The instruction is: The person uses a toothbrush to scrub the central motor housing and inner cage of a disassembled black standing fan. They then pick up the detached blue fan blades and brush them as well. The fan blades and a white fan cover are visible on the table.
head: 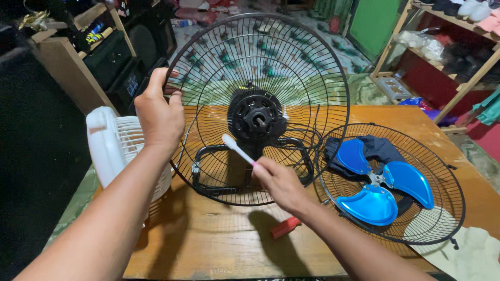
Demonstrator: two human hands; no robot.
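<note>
Head view, left hand (159, 112) gripping fan guard (291, 62) rim; right hand (278, 179) holding toothbrush (237, 148)

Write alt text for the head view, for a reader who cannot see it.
The left hand grips the rim of an upright black wire fan guard while the right hand holds a white toothbrush near its hub. A blue three-blade fan propeller lies in a second guard on the wooden table.

The rear fan guard (260, 62) is thin black wire, seemingly painted metal, around a matt black plastic motor hub (255, 115). The blue blade (383, 187) is glossy, smooth plastic lying in a second black wire guard (442, 156), with dark cloth (380, 147) behind it. The counter (219, 244) is bare, worn wood; the toothbrush (237, 148) looks smooth white plastic.
</note>
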